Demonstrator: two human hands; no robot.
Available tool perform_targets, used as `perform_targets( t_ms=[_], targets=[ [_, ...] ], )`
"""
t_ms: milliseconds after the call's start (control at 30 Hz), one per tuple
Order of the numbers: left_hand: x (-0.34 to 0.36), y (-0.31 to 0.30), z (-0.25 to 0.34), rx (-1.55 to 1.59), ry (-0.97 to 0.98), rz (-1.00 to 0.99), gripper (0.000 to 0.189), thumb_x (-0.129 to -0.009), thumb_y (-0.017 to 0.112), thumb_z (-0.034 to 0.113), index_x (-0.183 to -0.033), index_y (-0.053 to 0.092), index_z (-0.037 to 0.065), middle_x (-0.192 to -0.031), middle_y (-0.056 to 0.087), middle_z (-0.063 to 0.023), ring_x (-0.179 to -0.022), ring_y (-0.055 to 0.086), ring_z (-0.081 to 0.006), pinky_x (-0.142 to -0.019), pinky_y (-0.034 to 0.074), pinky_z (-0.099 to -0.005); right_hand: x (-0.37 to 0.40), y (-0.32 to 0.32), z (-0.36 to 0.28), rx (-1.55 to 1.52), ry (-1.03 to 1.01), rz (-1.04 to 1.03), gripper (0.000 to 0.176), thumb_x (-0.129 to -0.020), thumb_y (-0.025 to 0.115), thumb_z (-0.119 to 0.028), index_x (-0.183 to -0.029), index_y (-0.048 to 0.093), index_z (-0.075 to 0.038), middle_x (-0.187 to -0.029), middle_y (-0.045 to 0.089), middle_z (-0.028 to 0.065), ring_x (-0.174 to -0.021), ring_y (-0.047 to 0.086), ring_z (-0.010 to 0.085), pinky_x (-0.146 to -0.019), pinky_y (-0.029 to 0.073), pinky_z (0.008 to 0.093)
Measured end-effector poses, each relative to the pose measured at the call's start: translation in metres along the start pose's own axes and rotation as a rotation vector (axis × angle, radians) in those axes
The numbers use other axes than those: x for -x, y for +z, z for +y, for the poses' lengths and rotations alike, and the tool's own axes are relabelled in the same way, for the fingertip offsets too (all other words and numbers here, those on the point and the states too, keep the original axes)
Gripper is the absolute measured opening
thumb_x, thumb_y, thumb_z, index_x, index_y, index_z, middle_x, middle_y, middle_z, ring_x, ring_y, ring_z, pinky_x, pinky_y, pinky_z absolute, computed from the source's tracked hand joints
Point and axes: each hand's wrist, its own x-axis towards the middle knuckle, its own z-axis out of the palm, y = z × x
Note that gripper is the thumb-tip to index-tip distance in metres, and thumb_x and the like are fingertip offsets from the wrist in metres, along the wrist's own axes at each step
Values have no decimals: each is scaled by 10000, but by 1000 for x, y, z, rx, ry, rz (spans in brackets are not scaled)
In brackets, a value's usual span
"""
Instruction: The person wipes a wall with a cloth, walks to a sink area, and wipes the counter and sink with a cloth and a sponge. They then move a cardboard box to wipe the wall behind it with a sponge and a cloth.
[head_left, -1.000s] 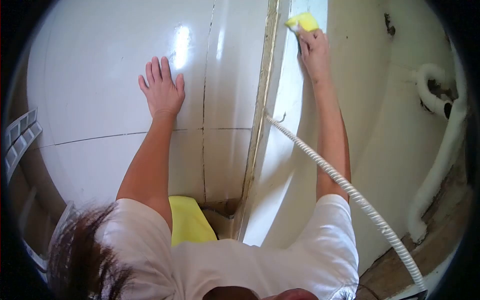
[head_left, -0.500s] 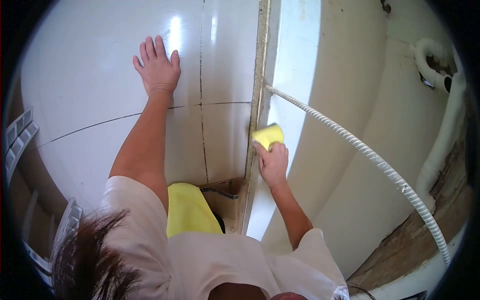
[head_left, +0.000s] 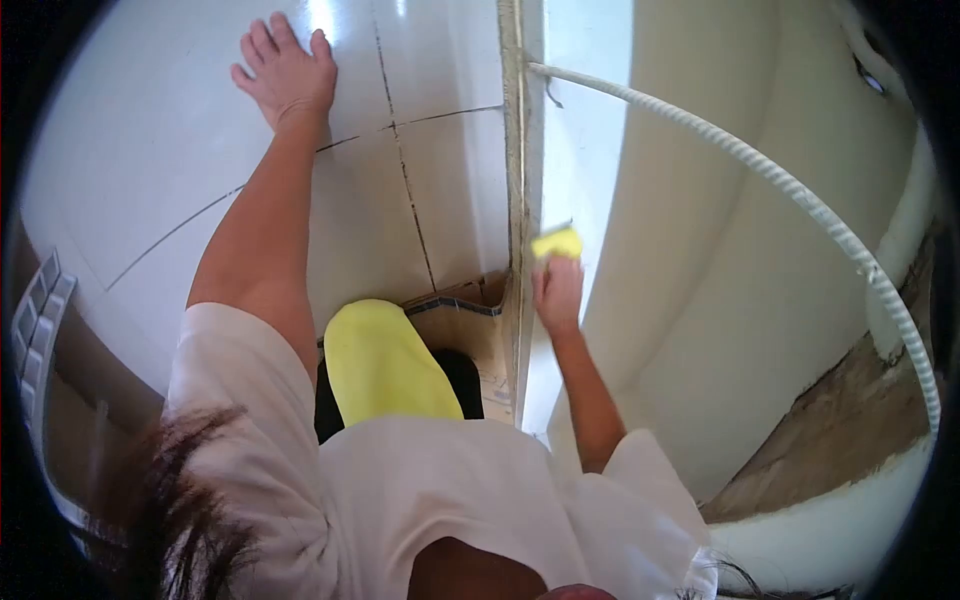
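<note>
My left hand [head_left: 290, 70] lies flat on the white tiled surface [head_left: 200, 120], fingers spread and nothing in them. It rests beyond the dark joint line that crosses the tiles. My right hand [head_left: 560, 285] is closed around a small yellow sponge [head_left: 557, 242] with a thin darker edge. This hand is over the bright white wall strip [head_left: 575, 130], just right of the rough edge [head_left: 515, 180] where the tiles end. Part of the sponge is hidden behind my fingers.
A pale ribbed rod [head_left: 760, 150] runs from the tile edge in an arc to the right. White pipes [head_left: 905, 190] and a brown bare patch [head_left: 810, 430] lie at the far right. A grey plastic rack [head_left: 40, 330] stands at the left. Yellow cloth [head_left: 390, 360] shows below my chest.
The view has shifted, so the tiles and rod sit higher. My right hand has moved the sponge farther from the rod's end, toward my body. My left hand stays flat on the tiles.
</note>
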Motion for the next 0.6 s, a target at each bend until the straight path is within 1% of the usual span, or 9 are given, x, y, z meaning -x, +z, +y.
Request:
perform_targets(
  t_ms=[67,133,200,267,300,400,467,533,600],
  targets=[
    [0,4,-3,-78,-5,-20,591,-841,395,443,-1316,327,96,-1382,276,-115,-1300,183,-253,-1022,111,-515,27,5,-3,-3,104,-68,210,-818,517,-164,-964,503,-14,-918,502,180,-857,460,333,-764,347,444],
    [-4,5,-3,-46,10,-1,600,-838,397,450,-1318,327,97,-1381,282,-122,-1302,185,-257,-1022,110,-519,11,10,-10,-34,142,67,178,-799,544,-130,-925,496,-14,-919,508,181,-873,467,342,-764,352,448],
    [2,10,-5,-41,27,41,603,-833,399,461,-1307,343,92,-1365,310,-136,-1296,204,-263,-1016,119,-526,-51,-12,-39,-135,293,128,236,-721,624,-76,-912,509,1,-894,541,178,-864,490,355,-771,359,447],
    [3,12,-6,-69,64,54,591,-824,403,476,-1266,390,84,-1333,354,-146,-1274,243,-269,-1004,137,-531,-105,-16,-53,-222,276,341,325,-676,654,-55,-971,526,-6,-965,559,188,-903,507,367,-790,368,461],
    [2,14,-6,-96,77,40,585,-818,406,485,-1239,420,79,-1315,375,-148,-1259,265,-272,-999,146,-533,-125,-17,-54,-215,201,413,353,-717,651,-104,-1006,485,12,-989,527,208,-960,475,366,-813,362,448],
    [0,43,-22,-107,128,165,578,-791,424,514,-1187,478,97,-1304,394,-147,-1226,315,-285,-977,171,-547,-168,-19,-73,-295,296,595,389,-745,620,-149,-1103,506,-46,-983,523,135,-958,460,321,-828,316,435],
    [-9,65,-40,-133,157,205,602,-780,410,551,-1183,484,109,-1316,381,-146,-1234,308,-285,-966,175,-565,-148,-21,-78,118,207,725,436,-855,397,-76,-1287,379,-14,-1179,501,151,-1053,482,264,-832,398,413],
    [-17,79,-49,-137,174,249,608,-793,389,568,-1197,475,121,-1311,393,-151,-1232,327,-295,-955,205,-580,-123,-38,-77,-78,360,157,468,-860,451,-134,-1306,358,-26,-1229,463,148,-1100,456,260,-885,368,448],
    [-18,66,-44,-137,206,263,590,-815,383,540,-1205,471,105,-1282,431,-161,-1211,365,-307,-954,232,-572,-75,-10,-61,-94,407,191,509,-855,462,-139,-1328,311,-32,-1266,427,150,-1154,408,266,-936,329,458]
  ],
)
